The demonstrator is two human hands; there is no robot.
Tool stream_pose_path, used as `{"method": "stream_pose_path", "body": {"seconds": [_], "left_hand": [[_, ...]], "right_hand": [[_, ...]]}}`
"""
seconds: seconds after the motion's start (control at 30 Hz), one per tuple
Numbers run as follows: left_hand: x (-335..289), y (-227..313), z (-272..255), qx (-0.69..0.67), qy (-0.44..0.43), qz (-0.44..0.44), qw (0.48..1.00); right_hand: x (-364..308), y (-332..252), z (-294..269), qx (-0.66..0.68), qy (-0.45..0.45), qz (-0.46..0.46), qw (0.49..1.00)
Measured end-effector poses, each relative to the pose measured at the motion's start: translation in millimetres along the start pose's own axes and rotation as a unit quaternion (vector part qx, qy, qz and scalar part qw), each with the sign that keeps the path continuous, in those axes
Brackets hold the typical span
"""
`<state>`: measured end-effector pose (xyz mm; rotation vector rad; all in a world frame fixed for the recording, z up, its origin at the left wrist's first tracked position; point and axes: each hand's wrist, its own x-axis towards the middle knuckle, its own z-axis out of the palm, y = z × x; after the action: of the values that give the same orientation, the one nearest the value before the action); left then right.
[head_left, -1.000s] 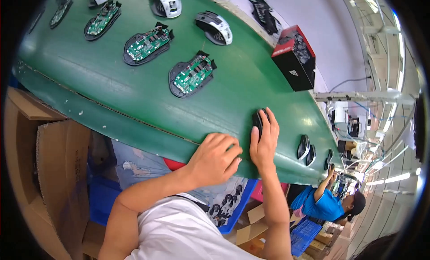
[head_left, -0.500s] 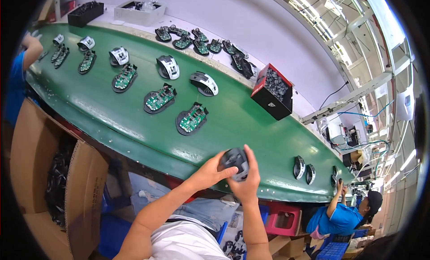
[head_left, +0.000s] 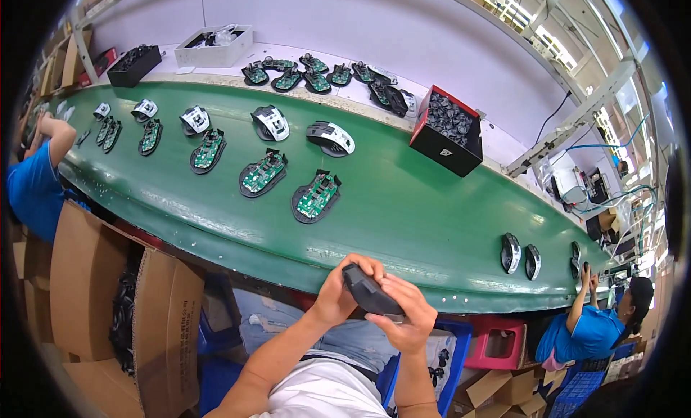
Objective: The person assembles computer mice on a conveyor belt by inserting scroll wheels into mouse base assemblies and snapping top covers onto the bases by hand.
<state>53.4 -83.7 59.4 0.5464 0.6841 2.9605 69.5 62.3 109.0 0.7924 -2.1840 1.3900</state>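
Both hands (head_left: 412,313) clasp the black mouse (head_left: 369,293) at lower centre, freshly turned so a different side shows.

Pink stool (head_left: 493,322) beside blue bin (head_left: 460,353), large cardboard carton (head_left: 93,288) farther left

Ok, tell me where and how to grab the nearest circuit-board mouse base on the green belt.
Probably by the dark rim at its rounded near end, pinched across its width, coming from the near side and above. The rim shows past the green board, whose parts face up bare, while dark tabs jut at the far end.
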Motion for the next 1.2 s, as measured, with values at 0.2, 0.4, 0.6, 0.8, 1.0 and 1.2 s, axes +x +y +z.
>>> {"method": "stream_pose_path", "body": {"seconds": [0.2,0.4,0.6,0.8,1.0,1.2], "left_hand": [[3,2,8,-0.022,0.131,0.017,0.991],[3,7,12,0.144,0.168,0.051,0.974],[3,11,15,0.29,0.163,0.087,0.939],[-2,14,18,0.318,0.142,0.106,0.931],[-1,13,23,0.331,0.147,0.11,0.926],[-6,18,32,0.422,0.113,0.095,0.895]], "right_hand": [[-20,-1,13,-0.031,-0.001,-0.046,0.998],[-19,-20,26,0.01,0.022,0.025,0.999],[-19,-25,35,-0.027,0.063,0.028,0.997],[-23,-33,38,-0.079,0.077,0.009,0.994],[-24,-34,46,-0.075,0.11,0.037,0.99],[-23,-20,44,0.034,0.159,0.12,0.979]]}}
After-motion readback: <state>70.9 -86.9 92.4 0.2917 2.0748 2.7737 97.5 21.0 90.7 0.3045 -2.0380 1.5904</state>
